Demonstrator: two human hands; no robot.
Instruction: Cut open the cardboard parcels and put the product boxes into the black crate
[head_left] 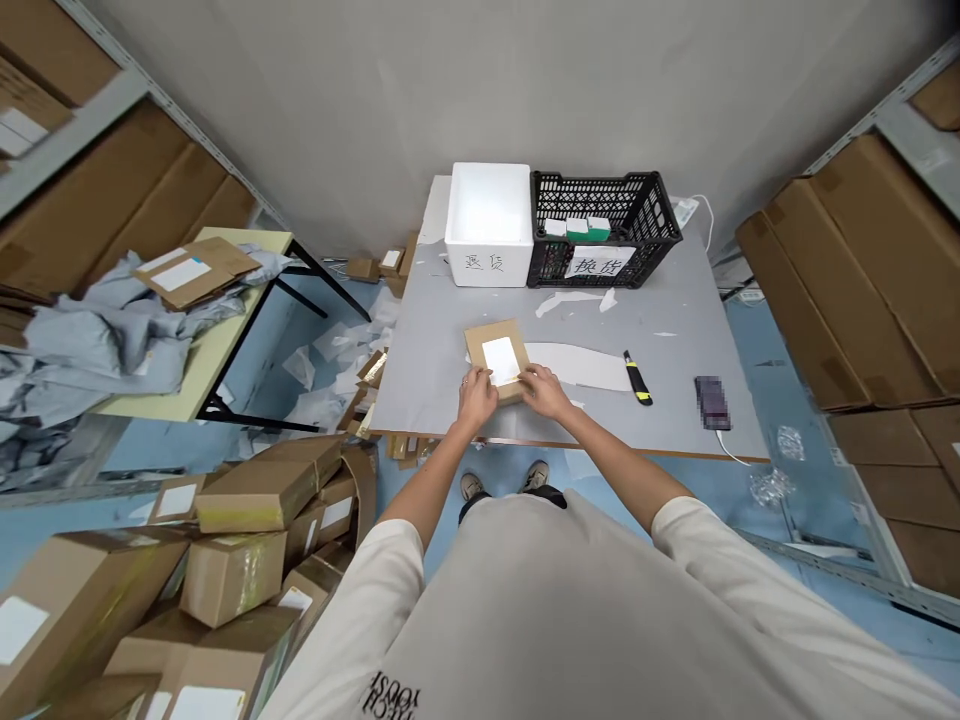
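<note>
A small brown cardboard box (pixel 489 335) with a white label on top lies near the front edge of the grey table (pixel 420 370). At its near left corner my left hand (pixel 477 398) grips it with bent fingers. My right hand (pixel 545 391) is closed on its near right side, fingertips on the cardboard. The undersides of both hands are hidden. To the right of the box lies a strip of white paper (pixel 592 367), and a black and yellow utility knife (pixel 637 379) rests at the strip's right end.
A white bin (pixel 489 265) and a black plastic crate (pixel 660 240) holding small boxes stand along the table's back. At the right lies a phone (pixel 712 403) on a cable. Stacked cartons (pixel 255 490) crowd the floor at left; a side table (pixel 225 350) carries grey parcels.
</note>
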